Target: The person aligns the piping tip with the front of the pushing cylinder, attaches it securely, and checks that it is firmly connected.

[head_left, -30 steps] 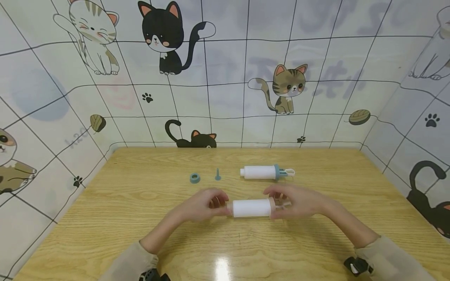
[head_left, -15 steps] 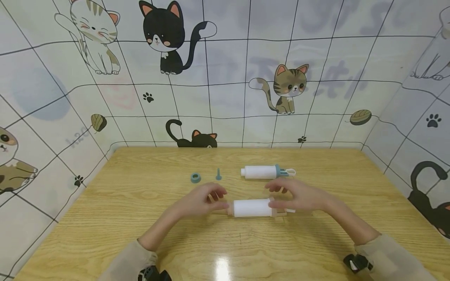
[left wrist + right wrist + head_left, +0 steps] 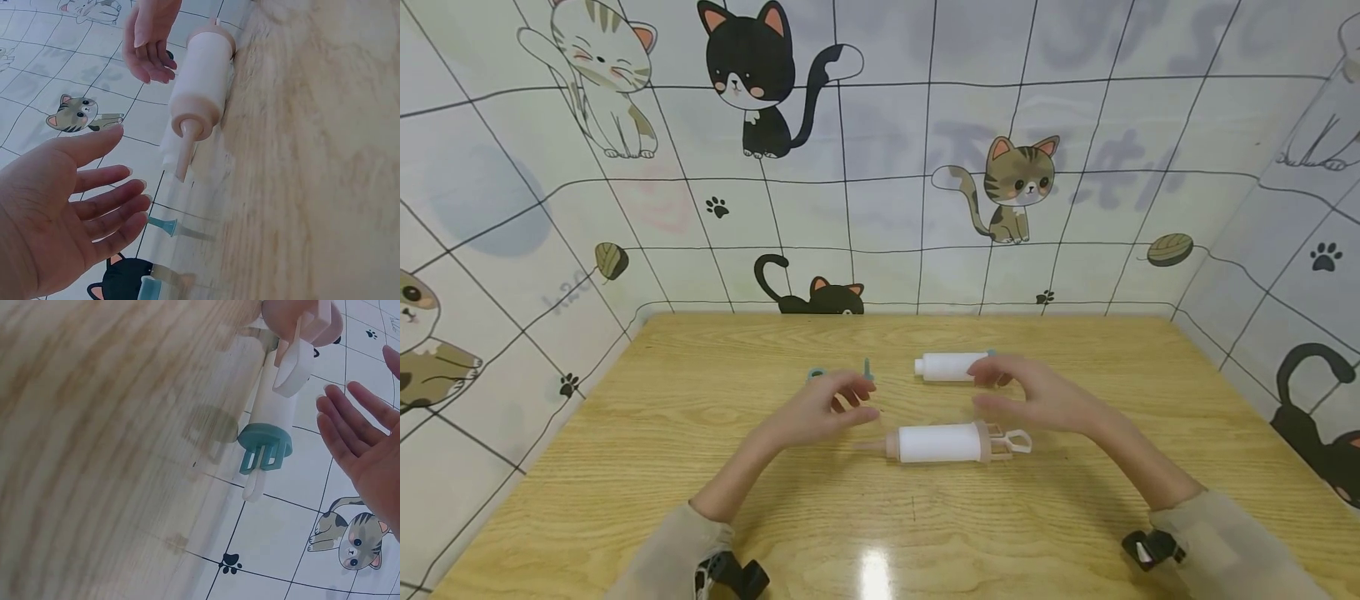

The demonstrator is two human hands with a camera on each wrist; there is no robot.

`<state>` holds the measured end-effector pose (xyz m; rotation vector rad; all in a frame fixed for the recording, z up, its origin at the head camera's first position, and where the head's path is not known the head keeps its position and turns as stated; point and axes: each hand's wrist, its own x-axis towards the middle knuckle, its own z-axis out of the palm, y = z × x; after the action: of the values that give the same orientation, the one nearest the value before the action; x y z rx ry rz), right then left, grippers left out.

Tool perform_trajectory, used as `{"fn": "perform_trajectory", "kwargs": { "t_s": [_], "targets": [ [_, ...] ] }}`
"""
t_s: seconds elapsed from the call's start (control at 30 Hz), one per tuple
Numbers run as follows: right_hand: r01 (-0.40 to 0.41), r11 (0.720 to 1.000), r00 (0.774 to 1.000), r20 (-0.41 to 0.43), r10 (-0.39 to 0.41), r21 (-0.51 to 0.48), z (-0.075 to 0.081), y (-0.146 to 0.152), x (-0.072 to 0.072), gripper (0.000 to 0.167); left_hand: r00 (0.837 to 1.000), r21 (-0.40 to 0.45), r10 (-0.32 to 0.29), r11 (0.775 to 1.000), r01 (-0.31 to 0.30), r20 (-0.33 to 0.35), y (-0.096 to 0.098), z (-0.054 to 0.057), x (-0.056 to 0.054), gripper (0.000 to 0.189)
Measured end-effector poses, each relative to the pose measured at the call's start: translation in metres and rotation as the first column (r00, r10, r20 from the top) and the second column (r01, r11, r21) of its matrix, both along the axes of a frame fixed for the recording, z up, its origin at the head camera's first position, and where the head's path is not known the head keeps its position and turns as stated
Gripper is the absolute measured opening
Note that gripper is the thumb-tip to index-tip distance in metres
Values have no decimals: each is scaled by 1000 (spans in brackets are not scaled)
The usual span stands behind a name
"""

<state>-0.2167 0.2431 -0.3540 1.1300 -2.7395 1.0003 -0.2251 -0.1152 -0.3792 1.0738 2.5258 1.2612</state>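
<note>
A white piping syringe with pale pink ends [image 3: 938, 443] lies on its side on the table, its thin nozzle [image 3: 870, 447] pointing left and its looped plunger handle [image 3: 1018, 442] right. My left hand [image 3: 820, 410] hovers above and behind the nozzle, fingers apart and holding nothing. Just as bare, my right hand [image 3: 1041, 396] hangs behind the handle end. In the head view it covers the teal end of a second white syringe [image 3: 946, 367] lying farther back. That teal collar [image 3: 265, 439] and its white plunger loop show in the right wrist view.
Left of the second syringe, a small teal nozzle [image 3: 867, 367] stands on the table. Beside it, a teal ring cap [image 3: 816, 374] is partly covered by my left hand. The wooden table [image 3: 700, 350] ends at a cat-patterned cloth backdrop [image 3: 887, 208].
Both hands have let go of the pink-ended syringe and moved up and back from it. The syringe stays lying in place, its nozzle and handle now uncovered.
</note>
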Motion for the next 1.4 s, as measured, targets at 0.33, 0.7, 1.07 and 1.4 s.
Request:
{"fn": "perform_trajectory", "kwargs": {
  "t_s": [0.33, 0.7, 1.07, 1.4],
  "targets": [
    [102, 990, 995, 16, -101, -99, 5, -2, -14, 26, 998, 32, 49, 998, -48, -37, -6, 5, -12, 37],
    [148, 986, 988, 54, -144, -75, 11, -16, -25, 35, 991, 46, 130, 991, -128, -38, -14, 9, -20, 34],
    [124, 987, 991, 55, -119, -102, 11, -26, -36, 35, 981, 77, 196, 978, -196, 4, -28, 5, -28, 34],
    [133, 985, 990, 63, -127, -107, 17, -41, -43, 44, 967, 65, 255, 965, -255, 8, -42, -3, -37, 40]
  ]
}}
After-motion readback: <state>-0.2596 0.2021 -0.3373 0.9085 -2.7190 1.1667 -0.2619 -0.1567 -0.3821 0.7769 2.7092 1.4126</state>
